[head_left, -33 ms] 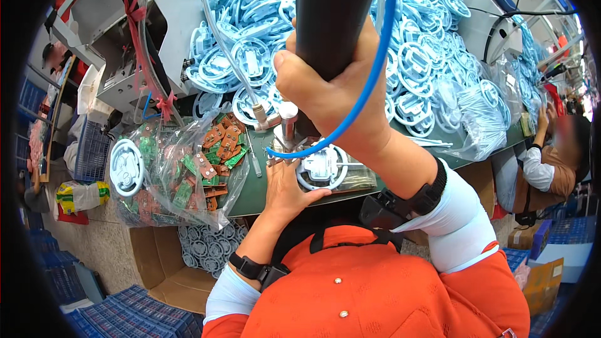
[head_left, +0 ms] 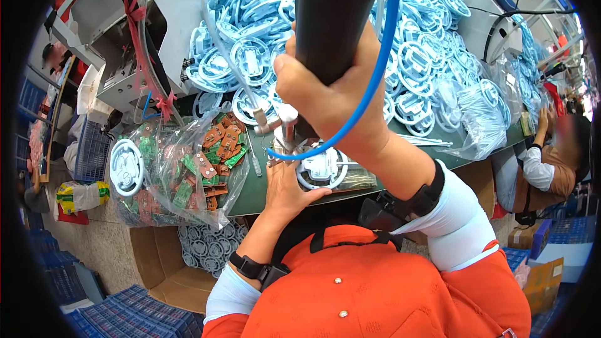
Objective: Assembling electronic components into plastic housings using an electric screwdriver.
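Note:
My right hand is wrapped round the black body of an upright power screwdriver. A blue hose curves down in front of that wrist. Below the tool, a light-blue round plastic housing lies at the bench's near edge. My left hand holds its left side, the thumb stretched along the near rim and the fingertips partly hidden behind the metal fitting at the screwdriver's lower end. Where the tip meets the housing is hidden by the hand and hose.
Many more light-blue housings are heaped across the back of the green bench. A clear bag of brown and green circuit boards lies left, with one housing on it. A cardboard box stands below. Another person sits far right.
The screwdriver and its metal fitting have shifted very slightly, the fitting a little lower, with my right hand moving along. My left hand and the housing stay in place.

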